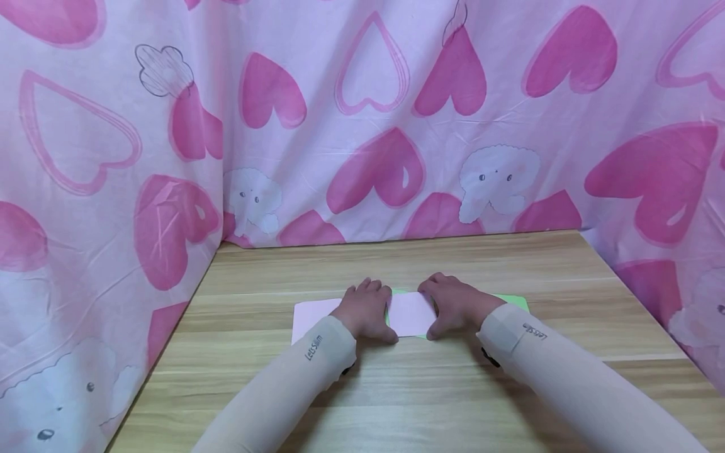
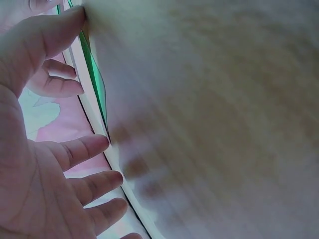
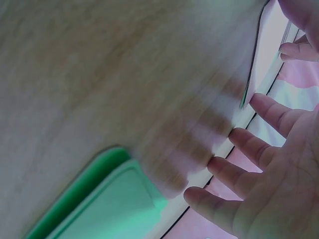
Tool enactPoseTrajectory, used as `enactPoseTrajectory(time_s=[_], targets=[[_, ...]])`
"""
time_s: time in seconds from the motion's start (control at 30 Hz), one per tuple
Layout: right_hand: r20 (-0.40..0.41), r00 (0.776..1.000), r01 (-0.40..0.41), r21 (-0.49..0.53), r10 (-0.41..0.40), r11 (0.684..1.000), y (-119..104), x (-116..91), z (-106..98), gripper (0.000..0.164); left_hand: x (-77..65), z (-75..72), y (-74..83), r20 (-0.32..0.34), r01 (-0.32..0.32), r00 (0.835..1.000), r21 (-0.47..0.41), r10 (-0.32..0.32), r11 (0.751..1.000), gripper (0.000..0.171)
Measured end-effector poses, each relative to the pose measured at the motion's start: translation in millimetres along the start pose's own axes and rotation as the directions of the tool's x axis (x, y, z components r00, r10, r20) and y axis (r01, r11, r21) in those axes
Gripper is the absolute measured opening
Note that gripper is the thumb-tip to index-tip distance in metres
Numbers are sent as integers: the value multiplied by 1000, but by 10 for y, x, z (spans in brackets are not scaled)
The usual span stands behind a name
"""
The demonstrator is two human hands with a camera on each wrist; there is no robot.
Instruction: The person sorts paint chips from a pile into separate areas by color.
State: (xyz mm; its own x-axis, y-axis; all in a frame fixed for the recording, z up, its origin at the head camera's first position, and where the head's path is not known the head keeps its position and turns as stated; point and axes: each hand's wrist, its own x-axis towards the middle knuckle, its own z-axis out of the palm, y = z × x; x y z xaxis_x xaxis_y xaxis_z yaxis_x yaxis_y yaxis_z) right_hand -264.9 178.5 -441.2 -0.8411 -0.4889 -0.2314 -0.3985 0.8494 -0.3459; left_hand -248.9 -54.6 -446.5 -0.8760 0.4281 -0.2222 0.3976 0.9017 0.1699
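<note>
In the head view a small pale pink card (image 1: 411,314) with a green edge or layer under it lies between both hands. My left hand (image 1: 365,309) grips its left end, thumb at the near edge and index finger at the far edge. The right hand (image 1: 455,305) holds the other end the same way. In the left wrist view the card's green underside (image 2: 94,79) bows slightly between thumb and index finger. The remaining fingers of both hands are spread, their tips low over the tabletop (image 1: 396,402).
A pale pink flat sheet (image 1: 311,316) lies left, partly under the left hand in view. Behind the right wrist is a green flat piece (image 1: 512,302); the right wrist view shows its two green layers (image 3: 114,194). Pink heart-patterned cloth (image 1: 362,157) surrounds the table.
</note>
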Motion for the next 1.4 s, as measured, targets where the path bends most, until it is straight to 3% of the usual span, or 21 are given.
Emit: enactPoseTrajectory(time_s=[0.37,0.63,1.13,1.4], targets=[[32,999,-30,14,30,999,5,14,-6,87,38,-5,-16,2,2,1000,7,-2,1000,85],[29,999,-33,2,33,999,0,22,-3,93,68,8,-40,-3,-5,1000,-38,5,999,72],[17,999,-39,-18,39,999,34,55,37,87,40,-38,-59,-6,-6,1000,-92,6,996,78],[-19,1000,-3,-11,3,1000,-48,59,1,90,-53,-84,-157,-30,-16,999,-118,12,993,82]])
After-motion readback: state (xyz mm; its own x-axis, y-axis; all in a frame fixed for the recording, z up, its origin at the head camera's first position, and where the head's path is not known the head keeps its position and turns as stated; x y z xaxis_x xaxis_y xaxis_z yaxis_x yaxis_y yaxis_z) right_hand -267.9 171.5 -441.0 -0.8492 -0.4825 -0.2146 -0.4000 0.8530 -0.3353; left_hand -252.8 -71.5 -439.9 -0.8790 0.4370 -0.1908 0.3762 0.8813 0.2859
